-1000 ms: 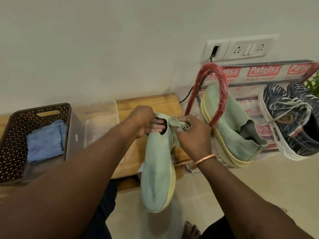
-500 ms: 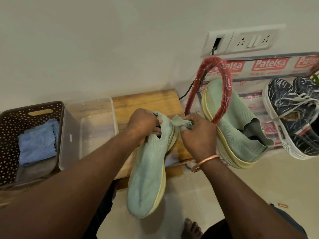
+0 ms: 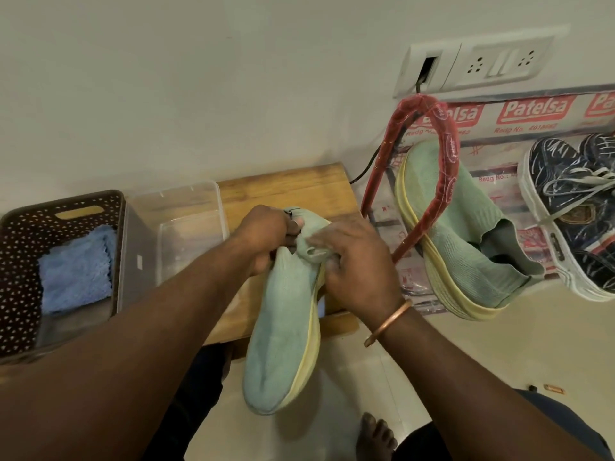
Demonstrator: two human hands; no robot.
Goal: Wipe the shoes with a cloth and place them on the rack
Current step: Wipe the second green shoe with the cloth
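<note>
I hold a pale green knit slip-on shoe (image 3: 283, 344) with a yellow sole, toe pointing down toward me. My left hand (image 3: 263, 234) grips its collar, fingers tucked into the opening. My right hand (image 3: 356, 261) lies over the heel flap and pinches it against the sole edge with the thumb below. The matching green shoe (image 3: 466, 234) lies tilted on the rack (image 3: 532, 114), behind its red wrapped side loop (image 3: 446, 154). A blue cloth (image 3: 76, 267) sits folded in the brown basket (image 3: 20, 261) at the left, away from both hands.
A clear plastic box (image 3: 186, 207) stands between the basket and a wooden bench (image 3: 293, 184). Dark blue laced sneakers (image 3: 572, 201) fill the rack's right side. A wall socket (image 3: 482, 64) with a black cable (image 3: 366, 168) is above. A bare foot (image 3: 376, 434) rests on the floor.
The held shoe has shifted a little left and down. My right hand went from pinching the heel tab with its fingertips to spreading over the flap. The left hand keeps its grip.
</note>
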